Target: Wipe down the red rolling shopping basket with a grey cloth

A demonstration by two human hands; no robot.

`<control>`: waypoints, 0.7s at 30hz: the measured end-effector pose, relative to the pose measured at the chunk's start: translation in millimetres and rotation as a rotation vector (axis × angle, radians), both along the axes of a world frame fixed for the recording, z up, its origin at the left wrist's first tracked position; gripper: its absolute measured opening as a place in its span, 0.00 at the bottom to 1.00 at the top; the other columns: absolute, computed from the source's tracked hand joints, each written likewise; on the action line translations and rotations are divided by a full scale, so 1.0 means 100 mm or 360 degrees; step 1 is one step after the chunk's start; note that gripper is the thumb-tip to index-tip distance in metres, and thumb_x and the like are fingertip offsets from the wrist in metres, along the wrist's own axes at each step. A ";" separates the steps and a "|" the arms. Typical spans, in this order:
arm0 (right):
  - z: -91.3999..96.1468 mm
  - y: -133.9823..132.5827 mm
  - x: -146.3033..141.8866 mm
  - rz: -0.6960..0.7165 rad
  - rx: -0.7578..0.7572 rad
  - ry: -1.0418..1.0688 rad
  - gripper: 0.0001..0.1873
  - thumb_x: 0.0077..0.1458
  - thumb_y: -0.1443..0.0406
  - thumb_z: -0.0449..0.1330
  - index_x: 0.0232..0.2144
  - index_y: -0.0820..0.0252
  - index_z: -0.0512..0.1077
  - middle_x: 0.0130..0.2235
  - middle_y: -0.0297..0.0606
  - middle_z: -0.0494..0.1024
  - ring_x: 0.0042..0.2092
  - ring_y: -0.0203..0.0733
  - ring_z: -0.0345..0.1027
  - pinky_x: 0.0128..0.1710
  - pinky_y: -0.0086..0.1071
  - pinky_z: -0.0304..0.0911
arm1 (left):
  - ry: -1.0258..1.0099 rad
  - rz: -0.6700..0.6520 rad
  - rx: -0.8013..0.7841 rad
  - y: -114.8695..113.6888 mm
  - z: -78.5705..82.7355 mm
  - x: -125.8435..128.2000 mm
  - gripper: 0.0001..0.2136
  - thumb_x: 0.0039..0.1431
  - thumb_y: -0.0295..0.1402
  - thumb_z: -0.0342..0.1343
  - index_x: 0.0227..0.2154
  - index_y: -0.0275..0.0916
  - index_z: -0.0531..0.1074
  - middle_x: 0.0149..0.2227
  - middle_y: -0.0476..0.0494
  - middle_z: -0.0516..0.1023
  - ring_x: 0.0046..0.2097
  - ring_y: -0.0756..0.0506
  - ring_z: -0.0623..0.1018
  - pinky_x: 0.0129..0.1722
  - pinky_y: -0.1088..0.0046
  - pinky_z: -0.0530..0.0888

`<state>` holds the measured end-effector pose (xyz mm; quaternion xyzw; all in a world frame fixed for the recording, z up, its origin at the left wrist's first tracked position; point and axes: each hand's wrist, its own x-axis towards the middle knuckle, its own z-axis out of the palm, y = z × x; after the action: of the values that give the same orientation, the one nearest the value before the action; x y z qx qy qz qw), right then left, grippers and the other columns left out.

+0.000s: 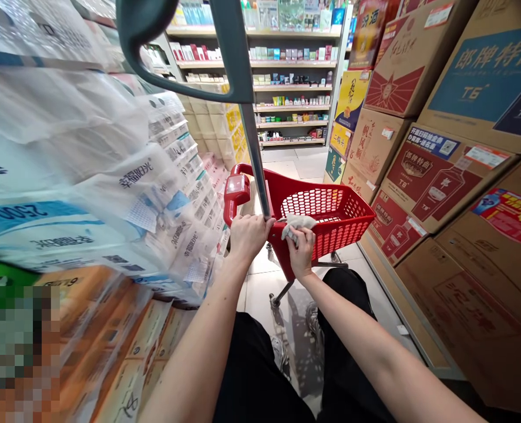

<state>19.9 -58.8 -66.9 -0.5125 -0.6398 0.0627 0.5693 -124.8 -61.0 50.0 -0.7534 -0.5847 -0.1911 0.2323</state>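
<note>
A red plastic shopping cart [348, 226] with a perforated basket stands in front of me, turned toward the right. My left hand [250, 236] is closed over the cart's red frame, beside the foot of a metal pole [258, 158]. In my right hand [302, 251] is a crumpled greyish-white cloth [302, 222], pressed against the near rim of the basket. The curved red handle part [237, 191] rises just beyond my left hand. A large dark grey handle [242, 70] tops the pole, close to the camera.
Plastic-wrapped tissue packs [128, 182] are piled high on the left, with orange packs [88, 294] below. Stacked cardboard cartons [445, 182] line the right side. Shelves of small goods [291, 85] stand across the far end. The tiled floor [260, 294] runs between the stacks.
</note>
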 end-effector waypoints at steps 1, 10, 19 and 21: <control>0.02 -0.03 -0.03 0.0005 -0.0004 0.0031 0.15 0.60 0.59 0.49 0.46 0.55 0.68 0.45 0.46 0.68 0.51 0.49 0.58 0.53 0.49 0.56 | 0.0003 0.0005 -0.0011 -0.01 0.00 0.01 0.25 0.63 0.46 0.37 0.28 0.35 0.74 0.28 0.36 0.77 0.34 0.41 0.76 0.40 0.61 0.63; 0.19 -0.11 -0.24 0.0168 -0.0019 -0.0091 0.07 0.56 0.62 0.56 0.38 0.57 0.66 0.41 0.42 0.68 0.46 0.46 0.60 0.47 0.40 0.59 | 0.0014 0.0024 -0.0097 -0.04 0.05 0.04 0.26 0.63 0.45 0.35 0.29 0.34 0.75 0.30 0.34 0.78 0.35 0.39 0.76 0.40 0.61 0.62; -0.88 -0.20 -0.09 0.0293 -0.0553 -0.0289 0.05 0.51 0.68 0.56 0.33 0.58 0.64 0.31 0.34 0.68 0.31 0.37 0.63 0.31 0.29 0.60 | 0.0040 0.0053 -0.0091 -0.06 0.05 0.07 0.25 0.64 0.44 0.35 0.29 0.34 0.74 0.31 0.35 0.78 0.36 0.40 0.76 0.39 0.62 0.62; -0.83 -0.18 -0.09 0.0225 -0.0540 -0.0250 0.05 0.51 0.66 0.56 0.32 0.58 0.63 0.31 0.33 0.67 0.31 0.37 0.63 0.32 0.30 0.60 | 0.0031 0.0052 -0.0082 -0.06 0.05 0.09 0.25 0.64 0.43 0.34 0.29 0.34 0.74 0.31 0.35 0.78 0.36 0.39 0.76 0.39 0.62 0.62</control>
<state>11.1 -76.5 -149.6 -0.5582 -0.6969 0.1692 0.4173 -115.9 -67.0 54.8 -0.7513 -0.5994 -0.1648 0.2214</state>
